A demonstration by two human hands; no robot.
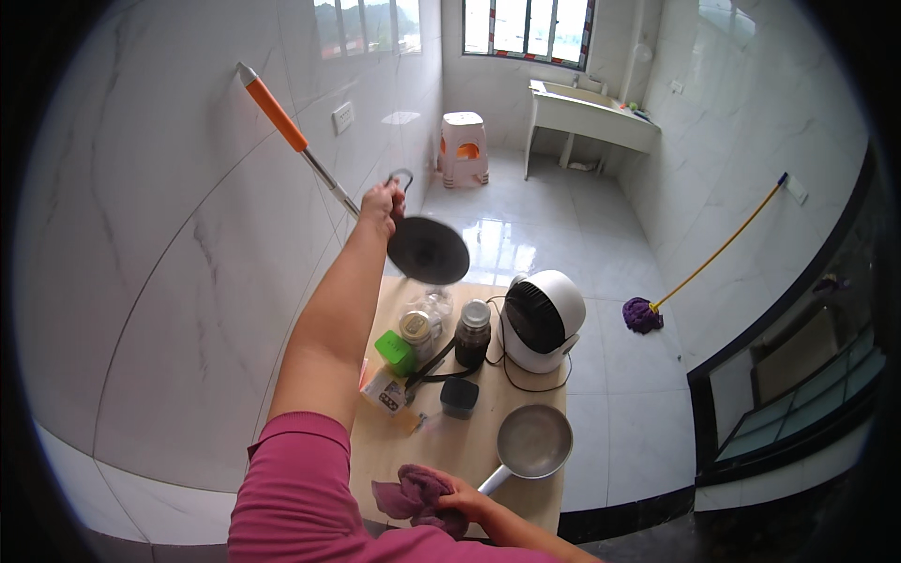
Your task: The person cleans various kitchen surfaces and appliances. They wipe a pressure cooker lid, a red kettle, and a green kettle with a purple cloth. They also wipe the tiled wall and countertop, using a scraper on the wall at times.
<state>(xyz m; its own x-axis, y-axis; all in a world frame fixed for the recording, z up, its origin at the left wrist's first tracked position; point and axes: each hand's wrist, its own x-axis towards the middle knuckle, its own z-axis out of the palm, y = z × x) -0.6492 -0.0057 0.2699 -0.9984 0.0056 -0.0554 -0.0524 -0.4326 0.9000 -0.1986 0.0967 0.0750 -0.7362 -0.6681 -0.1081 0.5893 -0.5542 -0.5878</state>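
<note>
My left hand is stretched far forward, closed on the handle of a dark round pan, whose disc hangs past the table's far edge. A purple cloth is bunched in my right hand at the near edge of the wooden table. Right of that hand lies a grey frying pan with a pale handle. Farther back on the table are a black-lidded container, a dark bottle with a silver cap, a green-lidded box and a jar.
A white and black appliance with a cord stands at the table's far right. An orange-handled pole leans on the left wall, a purple mop on the right. Pink stools and a sink stand farther back.
</note>
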